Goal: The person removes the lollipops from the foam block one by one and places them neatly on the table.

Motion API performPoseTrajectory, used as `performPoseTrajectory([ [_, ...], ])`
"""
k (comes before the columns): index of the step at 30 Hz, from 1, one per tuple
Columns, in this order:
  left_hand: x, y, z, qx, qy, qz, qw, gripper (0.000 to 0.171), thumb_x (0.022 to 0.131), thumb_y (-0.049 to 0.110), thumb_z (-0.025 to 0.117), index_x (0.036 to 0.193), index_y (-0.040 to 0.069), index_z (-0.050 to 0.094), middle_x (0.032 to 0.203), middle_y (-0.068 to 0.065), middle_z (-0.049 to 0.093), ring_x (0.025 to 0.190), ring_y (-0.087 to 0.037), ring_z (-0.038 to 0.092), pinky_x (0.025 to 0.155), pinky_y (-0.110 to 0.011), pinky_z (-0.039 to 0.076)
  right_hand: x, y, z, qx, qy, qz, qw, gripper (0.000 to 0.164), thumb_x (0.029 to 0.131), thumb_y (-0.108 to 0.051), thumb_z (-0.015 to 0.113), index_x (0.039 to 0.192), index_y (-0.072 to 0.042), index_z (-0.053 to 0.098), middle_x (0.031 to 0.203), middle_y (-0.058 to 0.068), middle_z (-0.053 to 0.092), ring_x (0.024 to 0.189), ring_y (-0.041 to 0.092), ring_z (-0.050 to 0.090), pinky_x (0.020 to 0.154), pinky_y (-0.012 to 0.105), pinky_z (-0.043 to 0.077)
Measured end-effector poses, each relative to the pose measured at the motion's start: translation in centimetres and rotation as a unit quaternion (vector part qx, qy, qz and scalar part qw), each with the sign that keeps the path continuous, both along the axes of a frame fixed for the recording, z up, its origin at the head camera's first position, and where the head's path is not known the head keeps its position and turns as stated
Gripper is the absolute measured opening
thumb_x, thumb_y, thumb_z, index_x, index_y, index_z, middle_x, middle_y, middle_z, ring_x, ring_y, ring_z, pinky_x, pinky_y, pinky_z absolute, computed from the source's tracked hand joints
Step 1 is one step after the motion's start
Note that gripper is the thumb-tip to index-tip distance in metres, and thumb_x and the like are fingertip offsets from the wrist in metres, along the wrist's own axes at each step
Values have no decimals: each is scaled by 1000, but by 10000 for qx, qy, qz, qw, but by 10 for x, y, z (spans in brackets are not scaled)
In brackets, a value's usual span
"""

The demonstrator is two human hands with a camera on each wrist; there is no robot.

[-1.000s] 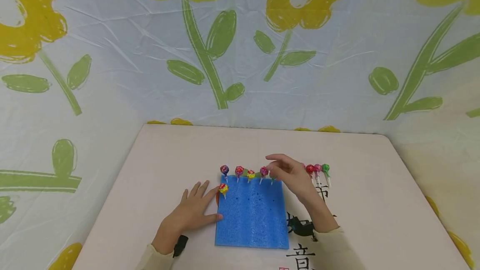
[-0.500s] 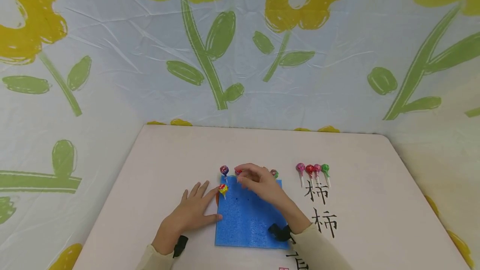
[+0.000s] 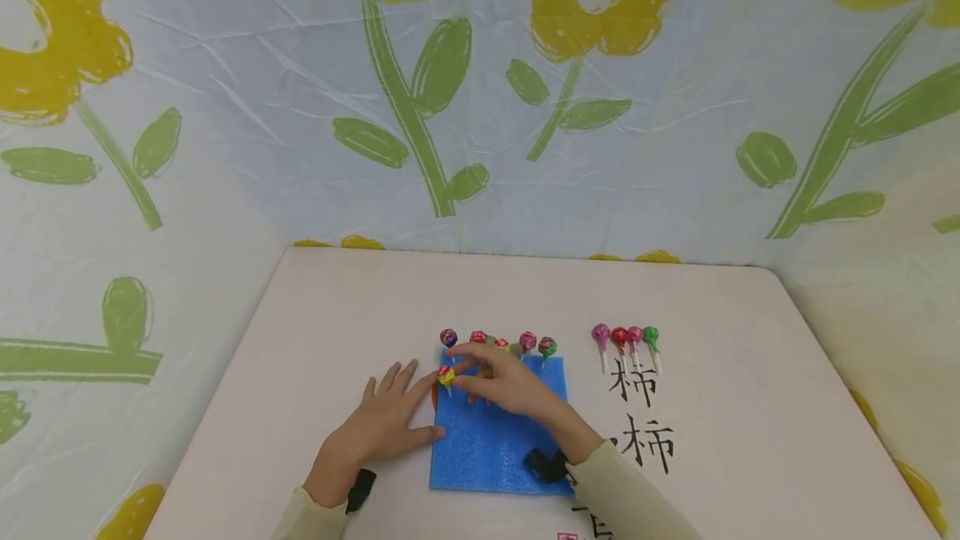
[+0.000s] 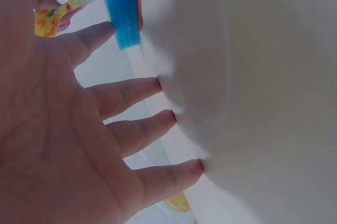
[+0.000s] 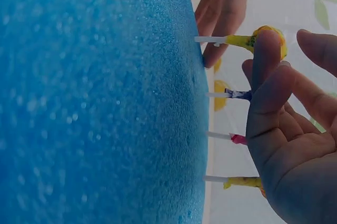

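Note:
A blue foam block (image 3: 495, 461) lies on the table with lollipops standing in it on white sticks. My left hand (image 3: 386, 419) is spread beside its left edge; in the left wrist view the index fingertip touches the foam (image 4: 122, 13) and the other fingertips meet the tabletop. My right hand (image 3: 506, 380) hovers over the foam, its fingertips at a yellow lollipop (image 3: 446, 376) at the left edge. In the right wrist view the thumb overlaps that yellow lollipop's (image 5: 239, 42) head, while the index finger stands apart from it. Behind the hand runs a back row including a purple lollipop (image 3: 448, 337) and a green lollipop (image 3: 547, 347).
Right of the block, several loose lollipops (image 3: 619, 337) lie side by side on the pale table (image 3: 735, 407), above black printed characters (image 3: 636, 386). A flower-patterned cloth (image 3: 300, 107) hangs behind and at the sides.
My right hand has moved left from the green lollipop at the back right, across the row, to the yellow lollipop at the left edge. The left hand and block have stayed put.

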State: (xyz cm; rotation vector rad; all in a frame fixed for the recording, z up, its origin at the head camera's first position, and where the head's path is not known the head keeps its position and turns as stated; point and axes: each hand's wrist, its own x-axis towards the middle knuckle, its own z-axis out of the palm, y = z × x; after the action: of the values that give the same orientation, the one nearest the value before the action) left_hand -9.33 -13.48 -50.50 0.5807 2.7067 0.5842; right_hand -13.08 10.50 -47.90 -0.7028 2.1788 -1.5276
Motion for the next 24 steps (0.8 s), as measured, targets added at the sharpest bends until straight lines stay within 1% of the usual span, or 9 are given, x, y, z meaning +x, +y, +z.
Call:
performPoseTrajectory([
  [3,-1,0,1,0,31,-8,10000,82,88,61,66,154,20,41,160,-20,27,146,-48,18,108,-74,15,-1,-2,-2,47,8,-5,10000,40,100,-17,64,138,-6,58,113,11,67,71,35,69,53,29,51],
  [8,0,0,1,-6,55,-37,10000,81,89,61,66,154,19,41,160,-20,26,146,-48,18,107,-75,16,-3,-6,-5,84,9,-10,10000,36,100,-16,64,134,-5,60,110,11,66,68,34,69,50,26,49],
  [14,0,0,2,14,73,-76,9999,81,89,60,66,153,18,42,160,-21,27,145,-49,19,107,-75,17,-3,-8,-4,121,-53,-47,9999,33,100,-14,64,131,-5,63,111,6,66,68,31,69,51,25,48],
  [20,-1,1,2,-38,17,-67,10000,81,89,61,66,154,19,41,160,-20,27,146,-48,19,107,-75,16,-3,-8,-6,76,-72,-120,9999,31,100,-15,64,129,-4,64,110,6,67,68,34,67,51,27,49],
  [24,-1,0,1,-36,3,-35,10000,82,89,61,66,154,19,40,160,-20,26,146,-48,18,107,-75,16,-2,-8,-5,-3,-111,-170,9998,30,99,-15,65,128,-7,65,110,6,68,69,36,67,53,30,50],
])
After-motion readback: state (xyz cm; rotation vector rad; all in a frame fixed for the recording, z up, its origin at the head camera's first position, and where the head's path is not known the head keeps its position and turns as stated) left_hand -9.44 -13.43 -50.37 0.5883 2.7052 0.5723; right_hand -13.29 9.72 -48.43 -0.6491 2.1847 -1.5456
